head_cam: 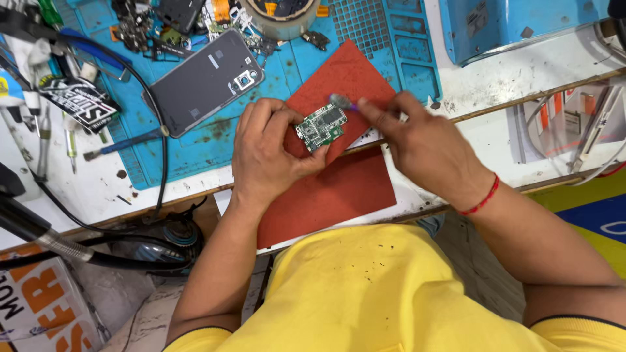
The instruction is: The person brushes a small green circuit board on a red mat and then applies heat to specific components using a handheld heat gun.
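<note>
Cluttered repair desk point(521, 78), white and scuffed, carrying a blue silicone work mat point(195, 146) and a dark red rectangular pad point(339, 189) that overhangs the near edge.

Item 1. Left hand point(264, 156): grip pressed together, thumb and fingertips pinching a small green circuit board point(321, 126) by its left end. The board is lifted just above the red pad, face up, its long axis running from near-left to far-right, tilted up toward the far side.

Item 2. Right hand point(424, 146): grip closed, fingers pinching a thin purple-handled brush point(342, 102). The bristle end points left and meets the far-right corner of the board; the handle runs back to the right into the fingers. The brush thus comes at the board from the right and slightly far, along nearly the same line as the board's long axis. The right hand is the nearer one to the board's free end; the left hand covers the opposite end.

Item 3. Red thread band point(482, 199) on the right wrist.

Item 4. Dark grey flat phone back cover point(205, 81), lying on the blue mat, far-left of the left hand, well apart from the board.

Item 5. Roll of tape point(282, 19) holding loose small parts, at the far edge.

Item 6. Blue box-shaped unit point(515, 26), far right.

Item 7. Black cable point(160, 130) crossing the mat's left side and dropping off the near edge.

Item 8. Yellow shirt point(365, 293), near foreground.
</note>
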